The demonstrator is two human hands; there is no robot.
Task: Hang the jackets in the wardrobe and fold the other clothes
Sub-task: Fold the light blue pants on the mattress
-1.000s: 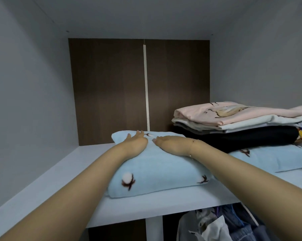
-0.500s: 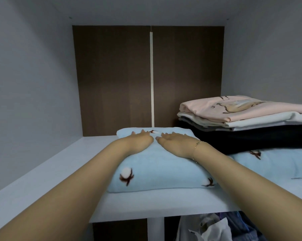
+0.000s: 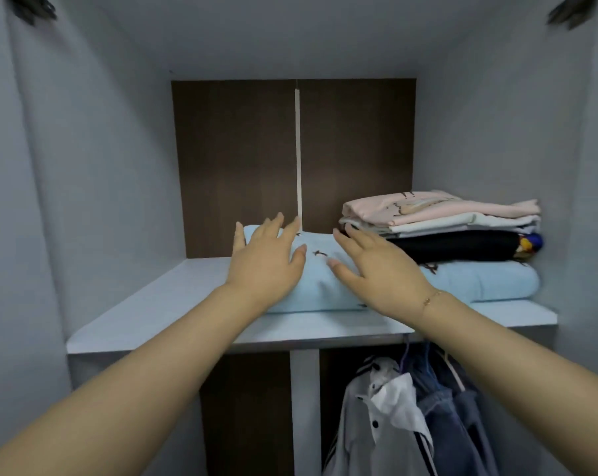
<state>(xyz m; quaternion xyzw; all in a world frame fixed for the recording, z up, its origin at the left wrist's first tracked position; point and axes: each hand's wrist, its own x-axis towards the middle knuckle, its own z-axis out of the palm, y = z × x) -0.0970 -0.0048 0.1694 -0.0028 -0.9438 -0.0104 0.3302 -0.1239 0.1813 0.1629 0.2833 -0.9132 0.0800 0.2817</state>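
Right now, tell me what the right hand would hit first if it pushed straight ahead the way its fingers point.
Probably the dark brown wooden back panel. The right hand hovers over the folded light-blue towel, fingers angled up-left; depth is unclear.

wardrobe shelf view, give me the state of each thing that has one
left hand: open, fingers spread
right hand: open, fingers spread
light blue folded piece in front: folded, flat on shelf
second light blue piece: folded, under the stack
clothes stack: folded, piled
jackets: hung below the shelf
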